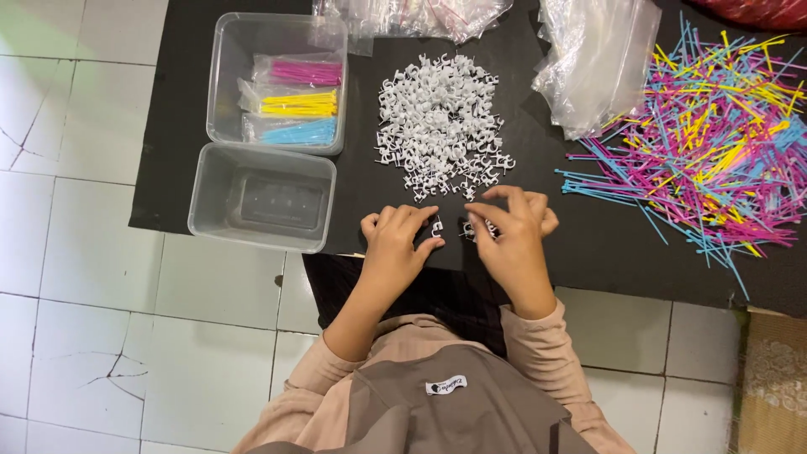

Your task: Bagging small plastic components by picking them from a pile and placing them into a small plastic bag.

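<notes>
Two hands, left (397,240) and right (513,231), each pinch white clips (437,227) (one big pile (441,126)) beside two tubs (261,197).

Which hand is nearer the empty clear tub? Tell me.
Left. The left hand sits just right of the empty clear tub; the right hand is farther right, beyond the left hand.
</notes>
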